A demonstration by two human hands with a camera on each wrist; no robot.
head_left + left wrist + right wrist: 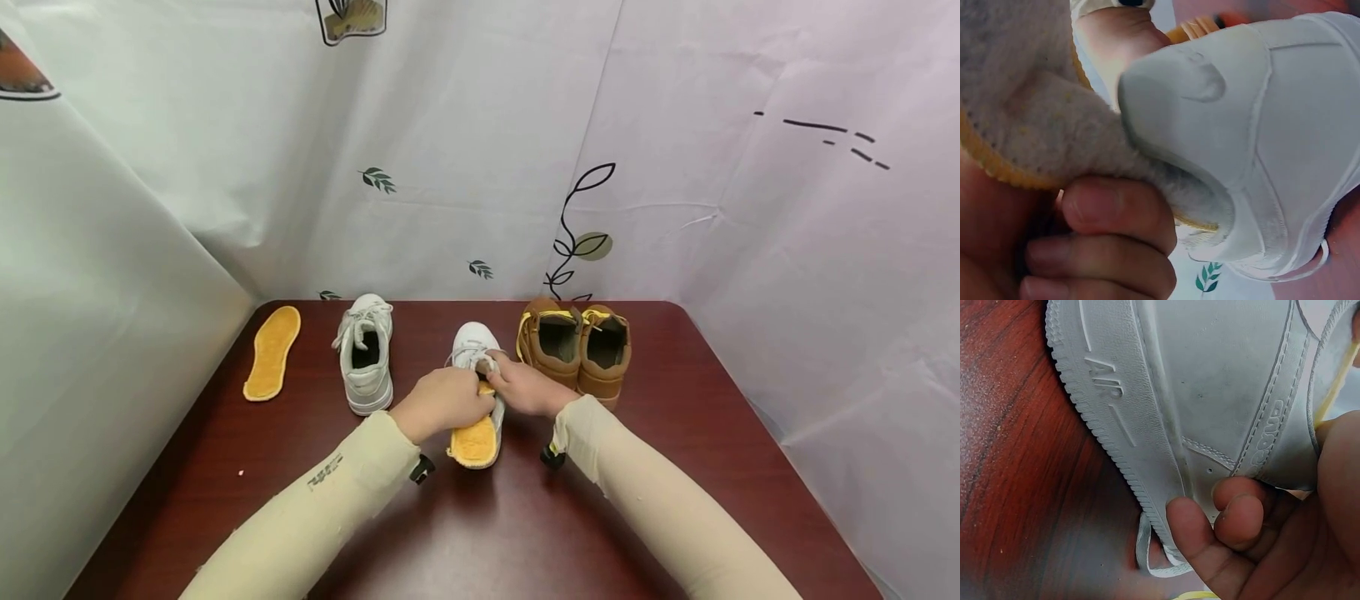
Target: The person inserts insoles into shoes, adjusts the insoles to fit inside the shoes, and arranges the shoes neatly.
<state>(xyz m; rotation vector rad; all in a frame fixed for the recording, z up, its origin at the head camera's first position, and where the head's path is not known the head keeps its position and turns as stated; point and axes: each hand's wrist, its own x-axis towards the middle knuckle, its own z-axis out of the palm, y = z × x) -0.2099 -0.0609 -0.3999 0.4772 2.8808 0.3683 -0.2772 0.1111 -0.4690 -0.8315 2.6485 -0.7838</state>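
My left hand (448, 402) grips a yellow fleecy insole (474, 443), whose front end is inside the opening of a white sneaker (472, 337). The rear of the insole sticks out over the heel toward me. In the left wrist view the insole's pale fuzzy underside (1054, 125) is bent above my curled fingers (1116, 206). My right hand (529, 388) holds the same sneaker by its side near the collar, fingertips (1191, 525) against the upper. The shoe's toe points away from me. How far in the insole reaches is hidden.
A second white sneaker (366, 354) stands to the left, and another yellow insole (272, 354) lies flat at the far left. Behind my right hand is a pair of brown shoes (604, 350) with yellow laces. Fabric walls (450, 150) border the dark red table (675, 467).
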